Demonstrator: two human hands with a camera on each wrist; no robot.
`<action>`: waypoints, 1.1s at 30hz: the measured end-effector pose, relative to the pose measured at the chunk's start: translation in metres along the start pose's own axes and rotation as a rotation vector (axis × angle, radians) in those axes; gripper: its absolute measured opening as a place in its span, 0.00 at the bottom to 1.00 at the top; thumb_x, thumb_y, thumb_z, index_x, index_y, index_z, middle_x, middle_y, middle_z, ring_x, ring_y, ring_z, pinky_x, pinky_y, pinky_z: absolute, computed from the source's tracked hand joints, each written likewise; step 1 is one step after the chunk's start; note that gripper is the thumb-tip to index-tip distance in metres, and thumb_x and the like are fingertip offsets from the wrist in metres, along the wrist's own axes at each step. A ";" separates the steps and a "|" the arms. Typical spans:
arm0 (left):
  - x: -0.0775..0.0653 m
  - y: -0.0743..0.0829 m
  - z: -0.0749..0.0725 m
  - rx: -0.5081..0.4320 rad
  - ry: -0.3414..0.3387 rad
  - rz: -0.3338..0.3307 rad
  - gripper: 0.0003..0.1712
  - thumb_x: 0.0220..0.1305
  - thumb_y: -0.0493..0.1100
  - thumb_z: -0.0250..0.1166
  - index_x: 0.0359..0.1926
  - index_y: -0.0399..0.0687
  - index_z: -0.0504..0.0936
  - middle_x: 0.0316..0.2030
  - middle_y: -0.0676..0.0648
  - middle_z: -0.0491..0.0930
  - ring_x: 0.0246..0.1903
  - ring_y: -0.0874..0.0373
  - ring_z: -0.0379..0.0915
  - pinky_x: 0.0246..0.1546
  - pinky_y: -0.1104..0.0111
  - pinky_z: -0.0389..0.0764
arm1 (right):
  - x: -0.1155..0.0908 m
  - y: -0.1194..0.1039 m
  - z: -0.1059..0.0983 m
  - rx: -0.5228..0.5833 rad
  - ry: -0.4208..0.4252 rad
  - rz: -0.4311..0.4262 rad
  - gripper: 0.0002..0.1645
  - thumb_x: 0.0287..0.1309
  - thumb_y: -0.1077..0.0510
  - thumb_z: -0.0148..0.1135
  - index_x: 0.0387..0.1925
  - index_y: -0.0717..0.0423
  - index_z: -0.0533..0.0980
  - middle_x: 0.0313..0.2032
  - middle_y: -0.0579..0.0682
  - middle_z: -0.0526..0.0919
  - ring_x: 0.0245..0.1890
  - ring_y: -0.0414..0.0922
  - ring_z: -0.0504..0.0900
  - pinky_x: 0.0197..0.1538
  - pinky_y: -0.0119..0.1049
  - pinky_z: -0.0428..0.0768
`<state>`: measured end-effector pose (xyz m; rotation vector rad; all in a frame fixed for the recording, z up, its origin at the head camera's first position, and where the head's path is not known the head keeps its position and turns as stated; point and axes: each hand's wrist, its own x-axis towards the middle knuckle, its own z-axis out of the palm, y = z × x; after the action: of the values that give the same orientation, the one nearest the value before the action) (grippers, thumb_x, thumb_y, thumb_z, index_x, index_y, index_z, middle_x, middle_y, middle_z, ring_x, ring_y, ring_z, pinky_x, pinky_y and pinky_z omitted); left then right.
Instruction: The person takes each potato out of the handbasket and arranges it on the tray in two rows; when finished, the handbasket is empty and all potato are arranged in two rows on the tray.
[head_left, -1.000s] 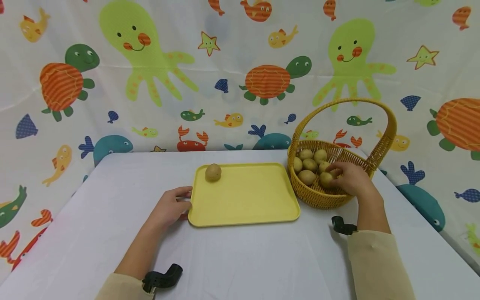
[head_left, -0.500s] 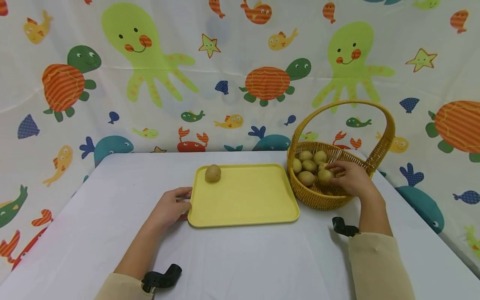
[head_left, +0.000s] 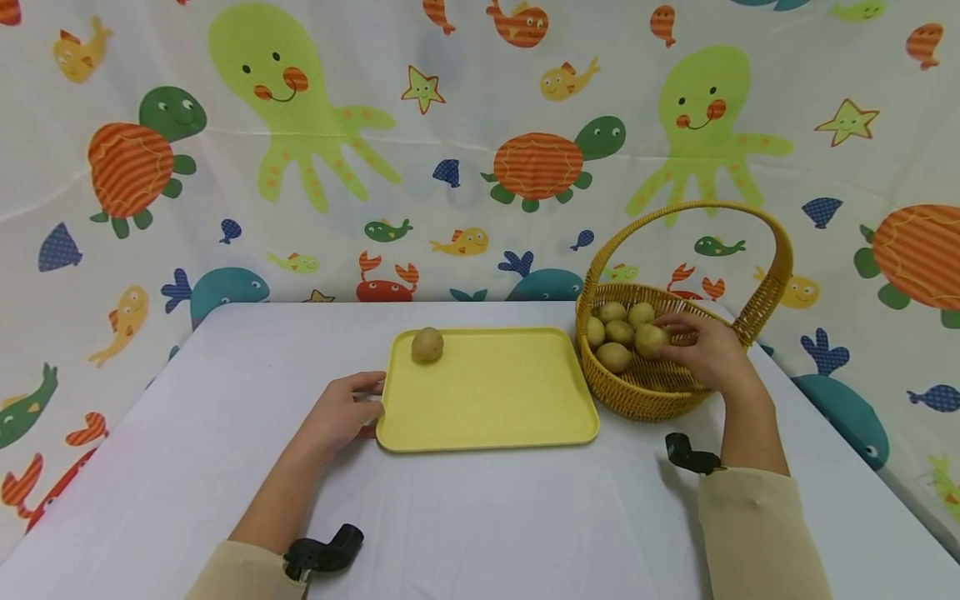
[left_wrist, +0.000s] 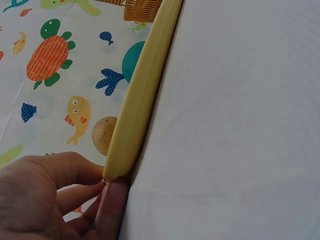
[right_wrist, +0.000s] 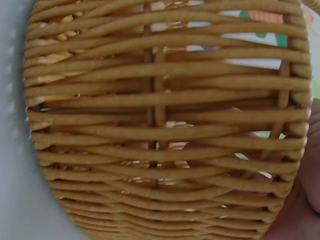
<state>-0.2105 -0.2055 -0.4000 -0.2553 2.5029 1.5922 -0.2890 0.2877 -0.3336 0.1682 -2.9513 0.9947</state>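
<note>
A yellow rectangular tray (head_left: 487, 392) lies on the white table with one potato (head_left: 427, 345) in its far left corner. My left hand (head_left: 341, 414) holds the tray's left edge; in the left wrist view its fingertips (left_wrist: 115, 200) are against the rim beside the corner. At the right stands a wicker basket (head_left: 645, 406) with several potatoes. My right hand (head_left: 705, 350) reaches over its near right side and pinches a potato (head_left: 650, 340) between thumb and fingers, inside the basket. The right wrist view is mostly filled by the woven wall (right_wrist: 160, 120), which hides the fingertips.
The basket's tall arched handle (head_left: 697, 205) rises above the right hand. Behind the table hangs a cloth (head_left: 465, 108) printed with sea animals. White cloth (head_left: 480, 525) covers the table in front of the tray.
My right hand's fingers have closed on the potato in the basket, which has shifted slightly up from its place. The left hand, tray and lone potato have stayed put.
</note>
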 end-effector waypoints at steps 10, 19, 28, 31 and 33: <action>-0.001 0.001 0.000 0.004 -0.008 0.004 0.39 0.61 0.31 0.59 0.75 0.38 0.66 0.65 0.37 0.72 0.49 0.48 0.74 0.39 0.64 0.88 | -0.004 -0.012 -0.003 0.040 0.029 -0.025 0.30 0.66 0.54 0.68 0.68 0.52 0.73 0.64 0.64 0.77 0.62 0.65 0.77 0.60 0.61 0.80; -0.001 0.002 0.000 0.003 -0.003 -0.003 0.38 0.62 0.32 0.59 0.75 0.40 0.67 0.65 0.38 0.72 0.49 0.48 0.75 0.40 0.64 0.88 | -0.007 -0.025 -0.006 0.053 0.042 -0.055 0.30 0.66 0.52 0.69 0.67 0.50 0.75 0.64 0.62 0.77 0.62 0.63 0.78 0.59 0.60 0.81; -0.001 0.002 0.000 0.004 -0.002 -0.002 0.39 0.61 0.32 0.59 0.75 0.39 0.67 0.65 0.37 0.72 0.49 0.48 0.75 0.39 0.64 0.88 | -0.012 -0.040 -0.007 0.076 0.098 -0.133 0.29 0.64 0.53 0.70 0.65 0.51 0.76 0.64 0.60 0.77 0.60 0.62 0.80 0.57 0.59 0.81; -0.002 0.002 -0.001 0.004 -0.005 -0.001 0.39 0.61 0.32 0.59 0.75 0.39 0.67 0.65 0.37 0.72 0.49 0.48 0.75 0.39 0.64 0.88 | -0.014 -0.046 -0.006 0.088 0.100 -0.140 0.29 0.65 0.53 0.70 0.65 0.51 0.77 0.64 0.59 0.78 0.60 0.60 0.80 0.57 0.57 0.82; -0.002 0.002 -0.001 0.005 -0.007 0.001 0.39 0.61 0.32 0.59 0.75 0.38 0.66 0.65 0.36 0.72 0.49 0.49 0.75 0.39 0.64 0.88 | -0.015 -0.050 -0.006 0.096 0.095 -0.149 0.29 0.64 0.52 0.70 0.65 0.50 0.77 0.63 0.58 0.78 0.60 0.59 0.80 0.56 0.51 0.83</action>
<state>-0.2089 -0.2053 -0.3974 -0.2474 2.5015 1.5846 -0.2685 0.2530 -0.2993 0.3285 -2.7607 1.0908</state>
